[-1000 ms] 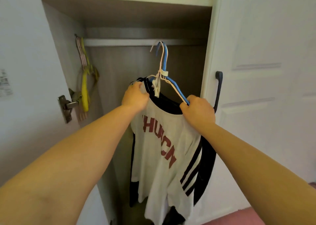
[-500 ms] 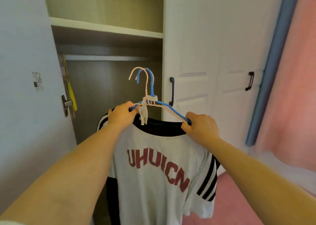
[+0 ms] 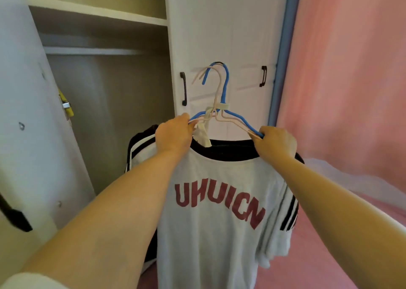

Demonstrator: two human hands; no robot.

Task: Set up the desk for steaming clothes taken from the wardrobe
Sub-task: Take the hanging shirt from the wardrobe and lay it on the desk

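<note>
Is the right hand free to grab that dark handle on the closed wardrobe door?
Probably not yet: the right hand grips the hangers carrying the shirt, in front of the handle.

You see the wardrobe open at the left of the frame — its white shelf runs across the upper left, a rail just below.

Home bedroom, open white wardrobe with hanging rail, pink curtain
</note>
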